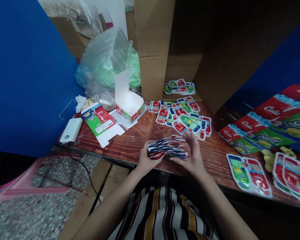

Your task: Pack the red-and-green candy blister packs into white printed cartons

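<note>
Near the table's front edge, a thick stack of printed candy packets (167, 146) stands between my two hands. My left hand (147, 156) is closed round the stack's left end. At the right end, my right hand (193, 155) has its thumb below and its fingers above, curved about the packets. Just beyond lies a loose pile of red and green packets (181, 115) marked with cola and a green drink. To the left of that pile, a small white-lined printed box (130, 106) stands with its lid up.
A flattened printed carton (100, 121) and a white power bank (71, 130) with a cable lie left. More packets (250, 175) and stacked printed boxes (265, 120) sit right. A large cardboard box (152, 50) stands behind, beside a clear plastic bag (107, 60).
</note>
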{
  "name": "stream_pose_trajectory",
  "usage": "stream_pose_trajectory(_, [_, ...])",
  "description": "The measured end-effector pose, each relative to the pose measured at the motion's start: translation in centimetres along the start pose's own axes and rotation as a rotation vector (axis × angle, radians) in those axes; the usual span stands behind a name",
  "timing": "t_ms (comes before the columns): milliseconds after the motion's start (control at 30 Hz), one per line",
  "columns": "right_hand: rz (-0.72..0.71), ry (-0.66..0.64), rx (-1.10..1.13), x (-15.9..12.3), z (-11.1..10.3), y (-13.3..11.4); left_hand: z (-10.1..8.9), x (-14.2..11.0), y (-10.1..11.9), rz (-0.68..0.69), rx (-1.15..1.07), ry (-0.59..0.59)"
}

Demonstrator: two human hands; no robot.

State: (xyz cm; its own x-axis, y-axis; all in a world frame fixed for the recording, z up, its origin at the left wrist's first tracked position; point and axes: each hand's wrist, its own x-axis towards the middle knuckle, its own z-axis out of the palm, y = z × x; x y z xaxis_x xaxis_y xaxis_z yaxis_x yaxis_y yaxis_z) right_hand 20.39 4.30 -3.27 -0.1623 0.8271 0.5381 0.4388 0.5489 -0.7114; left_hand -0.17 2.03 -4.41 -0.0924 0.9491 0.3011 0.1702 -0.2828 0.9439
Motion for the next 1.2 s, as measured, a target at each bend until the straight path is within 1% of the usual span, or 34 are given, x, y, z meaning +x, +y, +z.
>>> stream_pose_trajectory(100, [-0.148,0.168,-0.143,-1.3,-0.8,-1.2,0.1,-0.1,0.3,0.025,-0.003,0.006])
stream_pose_trajectory(167, [-0.225,0.231,-0.231,-2.1,-0.9,-2.1,0.2,-0.1,0.4,0.032,0.0,0.02])
stream_pose_trajectory(200, [-0.243,0.244,-0.269,-2.4,-0.9,-2.4,0.2,-0.1,0.5,0.03,0.002,0.022])
stream_pose_trajectory(300, [-0.225,0.236,-0.346,-2.9,-0.7,-3.2,0.2,0.0,0.7,0.013,0.005,0.021])
stream_pose_trajectory(433, [-0.18,0.209,-0.373,-2.8,-0.4,-3.3,0.3,0.0,0.8,0.019,-0.001,0.029])
stream_pose_trajectory(667, [-0.255,0.241,-0.389,-2.6,-0.2,-3.6,0.2,-0.1,0.3,0.068,0.018,0.021])
stream_pose_trajectory(833, [-0.257,0.252,-0.395,-2.3,-0.3,-4.3,0.2,-0.2,-0.1,0.07,0.05,0.015])
stream_pose_trajectory(1000, [-0.279,0.288,-0.423,-2.5,0.0,-4.4,0.3,-0.2,0.0,0.081,0.034,0.003])
stream_pose_trajectory(1200, [-0.307,0.271,-0.423,-2.5,0.2,-4.4,0.2,-0.1,0.3,0.07,0.033,0.005])
